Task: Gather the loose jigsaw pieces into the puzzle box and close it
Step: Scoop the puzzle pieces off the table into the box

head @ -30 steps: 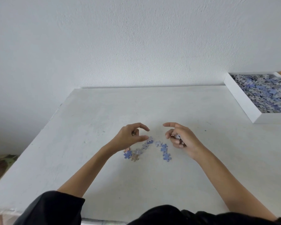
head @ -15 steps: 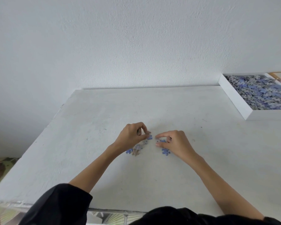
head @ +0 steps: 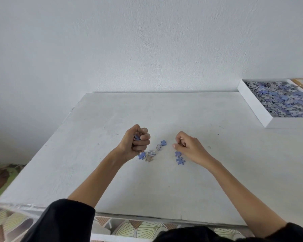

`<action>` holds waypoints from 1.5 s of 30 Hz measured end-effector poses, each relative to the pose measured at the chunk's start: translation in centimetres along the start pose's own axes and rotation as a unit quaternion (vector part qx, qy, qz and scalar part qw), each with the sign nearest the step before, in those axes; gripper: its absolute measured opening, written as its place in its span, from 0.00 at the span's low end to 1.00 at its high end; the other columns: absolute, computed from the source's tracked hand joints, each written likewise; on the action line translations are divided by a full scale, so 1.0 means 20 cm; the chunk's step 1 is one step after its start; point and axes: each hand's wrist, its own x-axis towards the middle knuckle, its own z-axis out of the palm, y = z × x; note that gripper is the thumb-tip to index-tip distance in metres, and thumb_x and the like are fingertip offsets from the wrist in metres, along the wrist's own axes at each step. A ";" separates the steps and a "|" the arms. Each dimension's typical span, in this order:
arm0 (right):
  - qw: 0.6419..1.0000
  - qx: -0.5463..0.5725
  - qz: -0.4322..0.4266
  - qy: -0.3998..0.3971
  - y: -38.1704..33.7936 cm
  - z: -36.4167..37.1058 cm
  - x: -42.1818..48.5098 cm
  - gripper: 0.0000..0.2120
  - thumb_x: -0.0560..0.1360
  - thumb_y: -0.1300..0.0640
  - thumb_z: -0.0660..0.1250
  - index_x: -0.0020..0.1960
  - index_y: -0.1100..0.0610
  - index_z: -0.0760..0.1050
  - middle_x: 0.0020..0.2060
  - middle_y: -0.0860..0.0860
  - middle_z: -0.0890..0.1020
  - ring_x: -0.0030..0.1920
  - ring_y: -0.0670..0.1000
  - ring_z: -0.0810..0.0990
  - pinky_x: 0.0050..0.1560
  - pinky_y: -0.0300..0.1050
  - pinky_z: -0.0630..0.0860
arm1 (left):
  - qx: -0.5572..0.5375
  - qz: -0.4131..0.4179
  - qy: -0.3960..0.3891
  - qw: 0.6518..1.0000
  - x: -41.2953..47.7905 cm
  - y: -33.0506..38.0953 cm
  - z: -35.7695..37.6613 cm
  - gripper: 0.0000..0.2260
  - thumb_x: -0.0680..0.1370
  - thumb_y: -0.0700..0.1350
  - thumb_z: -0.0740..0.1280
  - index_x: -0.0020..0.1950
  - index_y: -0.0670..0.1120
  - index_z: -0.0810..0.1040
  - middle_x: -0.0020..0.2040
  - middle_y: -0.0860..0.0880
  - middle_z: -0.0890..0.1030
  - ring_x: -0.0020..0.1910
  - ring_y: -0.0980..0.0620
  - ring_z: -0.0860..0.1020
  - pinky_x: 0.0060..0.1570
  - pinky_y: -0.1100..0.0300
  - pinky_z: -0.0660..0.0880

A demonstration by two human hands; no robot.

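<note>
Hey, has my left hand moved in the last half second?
Yes: the left hand has drawn leftward, away from the farthest loose blue piece.

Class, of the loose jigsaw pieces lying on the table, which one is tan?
The tan piece near the left hand, right beside a blue piece; every other loose piece is blue or grey-patterned.

Head-high, forward-down view over table (head: 164,189)

A white table (head: 147,189) stands against a plain white wall (head: 147,41), patterned floor (head: 0,172) below.
</note>
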 end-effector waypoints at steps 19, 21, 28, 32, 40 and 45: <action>0.785 0.581 0.202 -0.073 0.03 -0.06 -0.04 0.17 0.73 0.56 0.65 0.27 0.55 0.66 0.20 0.46 0.63 0.18 0.42 0.58 0.13 0.34 0.54 | 0.233 0.019 -0.001 0.972 -0.04 -0.05 0.00 0.18 0.79 0.48 0.59 0.31 0.47 0.61 0.29 0.52 0.68 0.23 0.57 0.57 0.22 0.66 0.52; 0.928 0.349 0.131 -0.014 0.01 -0.08 -0.07 0.12 0.76 0.54 0.62 0.35 0.55 0.71 0.21 0.44 0.61 0.20 0.44 0.56 0.19 0.34 0.54 | 0.324 0.034 0.022 0.945 -0.03 -0.06 0.01 0.20 0.81 0.49 0.56 0.30 0.46 0.61 0.26 0.52 0.67 0.23 0.56 0.57 0.25 0.64 0.53; 0.998 -0.052 0.000 0.020 0.07 -0.06 -0.11 0.10 0.72 0.55 0.70 0.52 0.44 0.80 0.18 0.45 0.63 0.23 0.43 0.64 0.28 0.35 0.56 | 0.568 0.156 0.091 0.803 -0.02 -0.09 0.02 0.13 0.81 0.39 0.53 0.48 0.46 0.77 0.28 0.51 0.74 0.20 0.59 0.66 0.25 0.66 0.64; 0.996 -0.075 -0.010 0.036 0.07 -0.06 -0.10 0.03 0.71 0.56 0.71 0.43 0.51 0.77 0.21 0.45 0.62 0.24 0.44 0.60 0.29 0.38 0.56 | 0.623 0.176 0.125 0.752 0.01 -0.10 -0.01 0.09 0.80 0.43 0.58 0.48 0.48 0.77 0.25 0.53 0.66 0.20 0.58 0.64 0.27 0.64 0.59; 0.984 -0.168 -0.005 -0.058 0.04 -0.07 -0.09 0.12 0.75 0.59 0.62 0.38 0.49 0.61 0.28 0.46 0.68 0.28 0.47 0.64 0.31 0.41 0.60 | 0.686 0.182 0.134 0.691 0.02 -0.15 -0.01 0.14 0.72 0.55 0.70 0.55 0.52 0.77 0.28 0.56 0.66 0.27 0.58 0.65 0.28 0.64 0.59; 0.963 0.249 0.100 0.019 -0.01 -0.05 -0.12 0.12 0.73 0.68 0.56 0.50 0.54 0.70 0.27 0.49 0.67 0.22 0.45 0.59 0.22 0.34 0.57 | 0.678 0.187 0.142 0.697 0.02 -0.15 0.01 0.10 0.72 0.52 0.71 0.48 0.48 0.78 0.27 0.55 0.66 0.26 0.58 0.64 0.28 0.65 0.58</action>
